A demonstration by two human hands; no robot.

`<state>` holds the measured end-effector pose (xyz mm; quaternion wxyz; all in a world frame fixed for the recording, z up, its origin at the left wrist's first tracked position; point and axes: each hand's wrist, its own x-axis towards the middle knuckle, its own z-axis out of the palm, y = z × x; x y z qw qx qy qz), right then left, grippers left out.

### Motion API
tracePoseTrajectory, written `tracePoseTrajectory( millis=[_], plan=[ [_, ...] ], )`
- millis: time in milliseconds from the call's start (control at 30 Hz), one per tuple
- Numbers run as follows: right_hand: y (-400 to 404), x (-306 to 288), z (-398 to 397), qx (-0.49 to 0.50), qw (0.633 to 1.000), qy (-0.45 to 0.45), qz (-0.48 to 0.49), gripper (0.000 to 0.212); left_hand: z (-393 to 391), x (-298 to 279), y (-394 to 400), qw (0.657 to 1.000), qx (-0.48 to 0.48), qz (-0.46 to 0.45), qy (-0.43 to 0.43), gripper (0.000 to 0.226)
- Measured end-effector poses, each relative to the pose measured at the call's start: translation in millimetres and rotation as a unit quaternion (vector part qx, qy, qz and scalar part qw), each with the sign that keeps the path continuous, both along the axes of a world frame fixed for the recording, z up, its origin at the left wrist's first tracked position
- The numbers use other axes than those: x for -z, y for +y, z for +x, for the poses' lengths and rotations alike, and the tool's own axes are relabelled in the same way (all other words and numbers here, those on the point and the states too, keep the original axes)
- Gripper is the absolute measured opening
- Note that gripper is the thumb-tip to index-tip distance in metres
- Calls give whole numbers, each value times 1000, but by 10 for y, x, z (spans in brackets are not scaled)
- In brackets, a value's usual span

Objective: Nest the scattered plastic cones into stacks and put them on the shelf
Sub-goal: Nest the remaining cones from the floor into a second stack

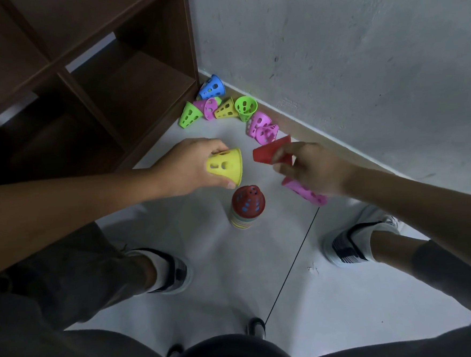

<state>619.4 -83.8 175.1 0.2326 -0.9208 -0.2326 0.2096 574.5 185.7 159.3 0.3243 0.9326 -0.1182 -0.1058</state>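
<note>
My left hand (189, 167) grips a yellow cone (226, 166) by its narrow end, above and left of a nested stack (244, 208) that stands on the floor with a red cone on top. My right hand (311, 167) holds a red cone (268, 152) between thumb and fingers, and a pink cone (305, 191) pokes out below the palm. Loose cones lie in the corner by the wall: a blue cone (212, 87), two green cones (189, 114) (246, 107), a yellow cone (226, 109) and several pink cones (261, 126). The dark wooden shelf (127, 82) stands at the upper left.
A grey wall (346, 59) with a skirting board closes the right side. My two feet in white shoes (176, 271) (348, 248) stand on the pale tiled floor on either side of the stack. A dark round object (229, 351) sits near the bottom edge.
</note>
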Motion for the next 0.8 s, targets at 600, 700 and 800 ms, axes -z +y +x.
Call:
tracePoseTrajectory(
  millis=[600,700,800],
  plan=[
    [-177,-64,56,258,869,277,318,24,-183,77,-412,999,49,13,-19,64],
    [-148,-98,38,245,851,309,346,28,-143,47,-436,999,7,-32,-13,60],
    [-101,-117,22,222,838,333,370,25,-76,-9,-465,992,-29,-114,35,50]
  ],
)
